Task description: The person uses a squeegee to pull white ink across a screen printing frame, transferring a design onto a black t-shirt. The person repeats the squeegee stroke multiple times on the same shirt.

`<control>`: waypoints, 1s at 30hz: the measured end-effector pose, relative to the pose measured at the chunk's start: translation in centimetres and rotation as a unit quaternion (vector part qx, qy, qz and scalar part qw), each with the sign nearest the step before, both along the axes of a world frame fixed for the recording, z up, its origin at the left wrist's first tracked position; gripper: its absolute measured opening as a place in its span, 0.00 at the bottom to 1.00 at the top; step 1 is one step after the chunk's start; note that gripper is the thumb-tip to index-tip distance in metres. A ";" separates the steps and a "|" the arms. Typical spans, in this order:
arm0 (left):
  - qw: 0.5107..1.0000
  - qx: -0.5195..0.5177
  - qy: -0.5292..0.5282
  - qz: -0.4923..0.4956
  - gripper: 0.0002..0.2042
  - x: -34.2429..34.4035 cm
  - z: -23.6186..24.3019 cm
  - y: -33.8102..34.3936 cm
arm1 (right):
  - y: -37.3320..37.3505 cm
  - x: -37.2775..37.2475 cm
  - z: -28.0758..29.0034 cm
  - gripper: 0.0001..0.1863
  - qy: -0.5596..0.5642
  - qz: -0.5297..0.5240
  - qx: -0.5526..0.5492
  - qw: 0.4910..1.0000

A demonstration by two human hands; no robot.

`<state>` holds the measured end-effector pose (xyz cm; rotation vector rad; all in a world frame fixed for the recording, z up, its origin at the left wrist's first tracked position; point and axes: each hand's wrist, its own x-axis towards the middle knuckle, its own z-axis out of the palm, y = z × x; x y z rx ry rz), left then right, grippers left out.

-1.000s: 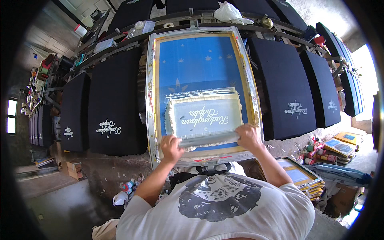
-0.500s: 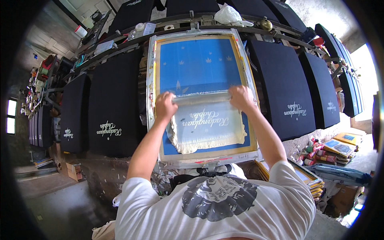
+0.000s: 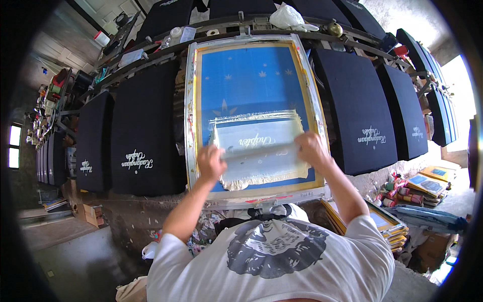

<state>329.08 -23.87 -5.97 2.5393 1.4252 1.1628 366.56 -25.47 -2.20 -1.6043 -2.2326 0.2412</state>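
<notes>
The squeegee (image 3: 260, 150) slid nearer in both hands' curled fingers (image 3: 218, 157).

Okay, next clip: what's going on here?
A person grips the two ends of a grey bar, blurred here, with the left hand and right hand. It spans the lower half of a framed blue screen, above a patch edged with pale paste; whether it touches the mesh is hard to tell. Black boards with white lettering flank the screen on both sides.
</notes>
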 end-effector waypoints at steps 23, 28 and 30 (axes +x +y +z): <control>0.999 -0.036 -0.039 -0.001 0.13 -0.4 -2.7 -10.3 | -11.6 -1.7 -2.9 0.17 0.024 -0.030 0.076 0.996; 0.999 -0.028 -0.027 0.002 0.12 0.1 1.0 -10.3 | -11.5 -1.6 1.1 0.13 0.003 -0.017 0.031 0.999; 0.999 -0.035 -0.017 0.005 0.12 0.0 0.6 -12.0 | -12.9 -1.4 0.4 0.15 0.007 -0.008 0.030 1.000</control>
